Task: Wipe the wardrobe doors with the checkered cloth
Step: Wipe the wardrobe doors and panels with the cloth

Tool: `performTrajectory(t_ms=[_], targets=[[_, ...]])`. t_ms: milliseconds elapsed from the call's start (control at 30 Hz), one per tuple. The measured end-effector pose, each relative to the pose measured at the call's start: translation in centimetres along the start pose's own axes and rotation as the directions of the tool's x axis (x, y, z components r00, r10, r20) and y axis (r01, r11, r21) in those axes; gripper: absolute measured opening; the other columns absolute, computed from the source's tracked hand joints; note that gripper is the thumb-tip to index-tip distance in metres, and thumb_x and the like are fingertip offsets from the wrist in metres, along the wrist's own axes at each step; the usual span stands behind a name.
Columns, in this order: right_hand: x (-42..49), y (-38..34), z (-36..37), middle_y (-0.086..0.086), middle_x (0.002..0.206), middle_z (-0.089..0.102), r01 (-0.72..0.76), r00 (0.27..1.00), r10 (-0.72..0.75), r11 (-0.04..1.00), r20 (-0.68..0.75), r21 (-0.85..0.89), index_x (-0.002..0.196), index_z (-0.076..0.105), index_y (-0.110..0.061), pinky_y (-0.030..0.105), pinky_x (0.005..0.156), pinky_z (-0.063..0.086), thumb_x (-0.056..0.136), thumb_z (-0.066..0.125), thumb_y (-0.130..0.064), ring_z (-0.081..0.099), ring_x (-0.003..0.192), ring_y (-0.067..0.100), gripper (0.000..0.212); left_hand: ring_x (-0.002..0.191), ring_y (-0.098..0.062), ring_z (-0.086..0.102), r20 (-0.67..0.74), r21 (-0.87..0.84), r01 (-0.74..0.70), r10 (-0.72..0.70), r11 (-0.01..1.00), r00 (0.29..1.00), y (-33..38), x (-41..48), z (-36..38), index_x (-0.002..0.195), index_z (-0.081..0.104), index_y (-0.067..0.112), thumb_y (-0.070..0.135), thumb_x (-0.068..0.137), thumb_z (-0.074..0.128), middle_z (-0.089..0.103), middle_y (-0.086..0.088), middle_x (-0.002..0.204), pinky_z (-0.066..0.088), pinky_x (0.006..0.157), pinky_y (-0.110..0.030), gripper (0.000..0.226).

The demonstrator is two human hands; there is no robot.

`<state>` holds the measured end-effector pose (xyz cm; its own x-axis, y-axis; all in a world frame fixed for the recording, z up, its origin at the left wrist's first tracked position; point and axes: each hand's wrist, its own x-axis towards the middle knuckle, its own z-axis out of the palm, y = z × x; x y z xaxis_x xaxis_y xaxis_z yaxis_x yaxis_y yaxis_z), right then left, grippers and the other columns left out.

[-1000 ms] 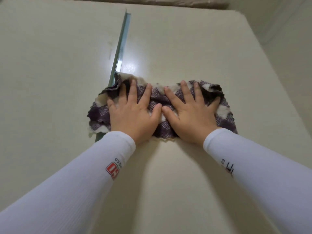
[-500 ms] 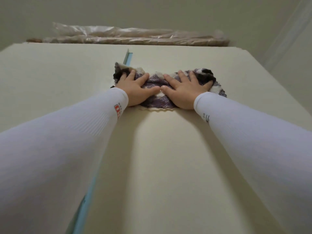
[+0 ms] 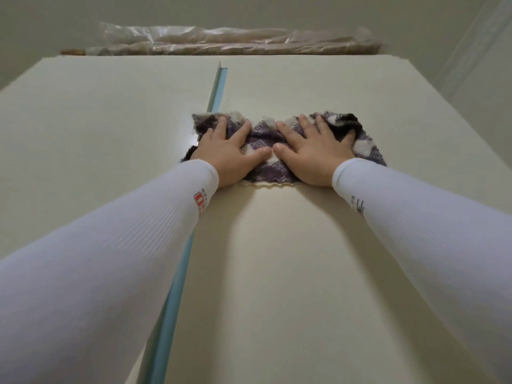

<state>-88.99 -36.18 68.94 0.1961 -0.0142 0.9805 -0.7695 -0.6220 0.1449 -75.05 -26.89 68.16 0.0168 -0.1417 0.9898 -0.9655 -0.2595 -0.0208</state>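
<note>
Cloth [image 3: 261, 142]: purple-white checks, bunched, high on the right door [image 3: 277, 273], left end over the seam [image 3: 177, 275].
Left hand [image 3: 230, 153]: fingers straight, spread, pressing cloth.
Right hand [image 3: 313, 156]: likewise flat.
Hidden: I can't see the cloth beneath the palms.

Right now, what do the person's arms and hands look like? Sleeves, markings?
The left hand and right hand are bare, no gloves. The left sleeve and right sleeve are tight, white, ribbed, ending at the wrist. A red logo near the left cuff; a dark marking near the right cuff, unreadable.
</note>
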Motion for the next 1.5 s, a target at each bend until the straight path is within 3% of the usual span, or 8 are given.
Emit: performTrajectory(t_ms=[533,667,867,1100,1233,1300,1400,1500], targets=[[-16.2,-2.8,1.9,-0.003,0.158,-0.008,0.038,0.999,-0.038,0.999,0.008,-0.012,0.145,-0.002,-0.045,0.068,0.105,-0.002,0.091,0.005,-0.056,-0.011,0.144,0.021,0.056,0.142,-0.029,-0.012,0.057,-0.071,0.0,0.004,0.997,0.998,0.5,-16.1,2.1,0.141,-0.006,0.048,0.073,0.079,0.028,-0.018,-0.004,0.155,0.001,0.114,-0.04,0.075],[-23.4,-4.3,3.5,0.007,0.153,0.027,0.087,0.995,-0.086,0.996,-0.06,0.031,0.143,0.031,-0.035,0.075,0.098,0.014,0.088,0.024,-0.05,0.019,0.141,0.028,0.057,0.143,-0.033,-0.005,0.066,-0.071,0.012,-0.008,0.997,0.998,0.4,-24.1,3.3,0.139,-0.006,0.045,0.079,0.073,0.011,-0.012,-0.009,0.156,-0.007,0.11,-0.035,0.076],[-31.5,-5.9,4.2,0.009,0.149,0.034,0.102,0.992,-0.098,0.994,-0.081,0.049,0.139,0.033,-0.031,0.075,0.095,0.019,0.087,0.033,-0.043,0.026,0.138,0.03,0.053,0.126,-0.047,0.04,0.085,0.031,0.088,-0.09,0.996,0.992,1.8,-32.8,3.7,0.143,0.026,0.025,0.061,0.09,0.012,0.024,-0.025,0.148,0.044,0.091,-0.048,0.066],[-35.0,-6.3,4.4,0.006,0.152,0.027,0.122,0.992,-0.122,0.991,-0.015,0.059,0.141,0.03,-0.033,0.071,0.098,0.011,0.096,0.013,-0.045,0.022,0.14,0.029,0.05,0.126,-0.038,0.034,0.162,-0.043,0.146,-0.137,0.988,0.977,2.4,-36.6,3.7,0.141,0.032,0.028,0.058,0.089,0.026,0.021,-0.02,0.15,0.045,0.089,-0.044,0.061],[-32.8,-5.8,4.1,0.007,0.149,0.035,0.164,0.986,-0.162,0.986,-0.047,0.038,0.139,0.034,-0.035,0.07,0.098,0.012,0.087,0.034,-0.045,0.026,0.138,0.029,0.053,0.118,-0.043,0.05,0.197,-0.043,0.171,-0.159,0.984,0.967,2.4,-34.4,3.6,0.138,0.036,0.03,0.055,0.079,0.037,0.03,-0.02,0.148,0.054,0.073,-0.043,0.064],[-29.6,-5.4,3.9,0.007,0.147,0.038,0.131,0.99,-0.129,0.991,-0.052,0.04,0.137,0.038,-0.035,0.072,0.097,0.014,0.084,0.036,-0.046,0.029,0.137,0.03,0.055,0.128,-0.042,0.04,0.14,-0.055,0.147,-0.138,0.988,0.98,2.0,-31.4,3.5,0.141,0.026,0.038,0.06,0.08,0.031,0.022,-0.018,0.151,0.049,0.086,-0.046,0.065],[-23.2,-4.9,3.0,0.007,0.149,0.037,0.071,0.997,-0.07,0.997,-0.044,0.011,0.138,0.039,-0.038,0.077,0.093,0.018,0.085,0.029,-0.048,0.031,0.137,0.032,0.055,0.143,-0.027,-0.004,0.042,-0.085,0.119,-0.116,0.989,0.992,1.6,-24.8,3.1,0.133,-0.011,0.057,0.069,0.076,0.014,-0.016,-0.002,0.155,0.019,0.112,-0.04,0.063],[-17.2,-3.9,1.9,-0.003,0.159,-0.001,0.059,0.998,-0.059,0.998,-0.011,-0.005,0.145,0.006,-0.047,0.072,0.102,0.001,0.091,0.011,-0.053,-0.004,0.145,0.023,0.054,0.142,-0.024,-0.012,0.043,-0.055,0.084,-0.081,0.995,0.996,1.4,-18.6,2.0,0.138,-0.007,0.053,0.064,0.087,0.026,-0.02,0.001,0.155,0.007,0.114,-0.039,0.062]])
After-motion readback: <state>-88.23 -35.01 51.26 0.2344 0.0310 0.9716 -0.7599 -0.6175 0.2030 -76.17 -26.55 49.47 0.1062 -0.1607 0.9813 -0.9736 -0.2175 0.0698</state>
